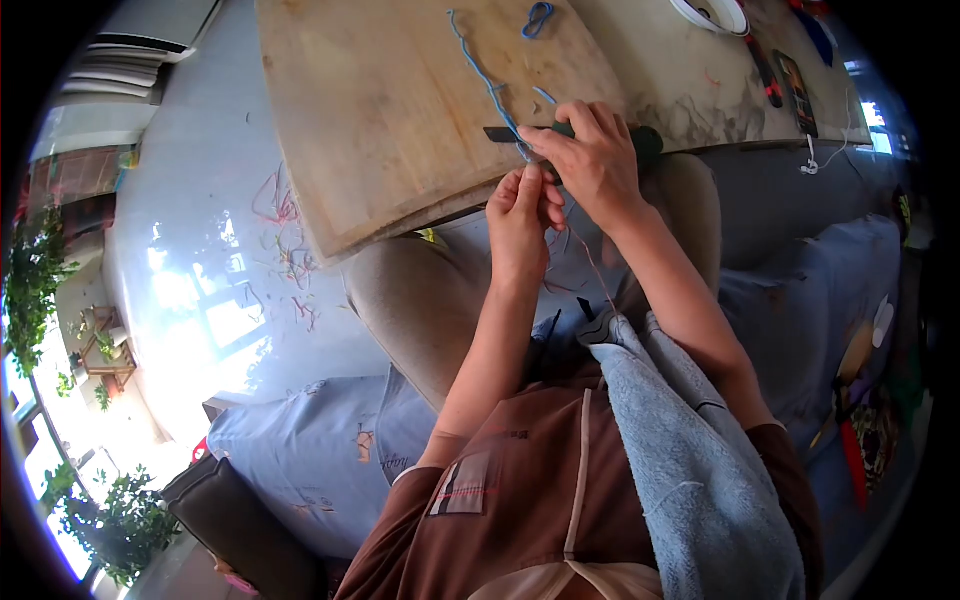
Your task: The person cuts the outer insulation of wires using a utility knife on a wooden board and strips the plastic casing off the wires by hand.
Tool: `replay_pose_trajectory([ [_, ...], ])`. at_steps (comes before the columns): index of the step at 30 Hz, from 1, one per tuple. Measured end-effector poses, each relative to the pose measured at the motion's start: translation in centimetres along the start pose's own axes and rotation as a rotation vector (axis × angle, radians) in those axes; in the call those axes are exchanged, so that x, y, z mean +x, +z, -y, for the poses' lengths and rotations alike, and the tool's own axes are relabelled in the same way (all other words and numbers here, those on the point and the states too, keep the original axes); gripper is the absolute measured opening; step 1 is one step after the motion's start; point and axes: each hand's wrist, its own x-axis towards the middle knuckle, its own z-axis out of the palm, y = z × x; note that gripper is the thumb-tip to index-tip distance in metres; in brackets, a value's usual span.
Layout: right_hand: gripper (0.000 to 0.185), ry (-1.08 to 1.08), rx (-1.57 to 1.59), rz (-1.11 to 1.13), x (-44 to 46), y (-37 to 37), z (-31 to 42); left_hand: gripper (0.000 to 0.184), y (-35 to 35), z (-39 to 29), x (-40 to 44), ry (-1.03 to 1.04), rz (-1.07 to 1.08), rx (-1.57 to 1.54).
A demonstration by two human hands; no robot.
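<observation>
A blue wire (485,85), twisted along its length, lies across the wooden board and runs down to both hands. My left hand (520,205) is closed, pinching the lower end of the wire between thumb and fingers. My right hand (595,160) is closed round a green-handled knife (648,145), whose dark flat blade sticks out to the left. One right fingertip touches the blue wire by the blade. From below the hands a thin reddish wire (597,268) hangs toward the lap. Part of the knife is hidden under the right hand.
The wooden board (360,120) has its near edge over the knees. On it lie a blue coil (537,20) and a short blue piece (544,95). A phone (797,95), a red-and-black tool (764,72) and a white bowl (710,14) are at right. Wire scraps (290,250) litter the floor.
</observation>
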Motion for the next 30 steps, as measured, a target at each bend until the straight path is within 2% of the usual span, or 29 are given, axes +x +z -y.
replay_pose_trajectory([
  [8,0.027,0.015,0.032,-0.027,0.3,0.6,0.0,0.021,0.3,-0.2,0.0,-0.011,-0.018,-0.035],
  [15,0.023,0.038,-0.003,0.075,-0.4,-1.1,-0.6,0.023,0.0,-0.1,0.2,-0.015,-0.017,-0.051],
  [30,0.023,-0.02,0.025,0.008,1.2,1.0,-1.2,0.018,0.0,-0.3,0.0,-0.057,-0.001,-0.1],
])
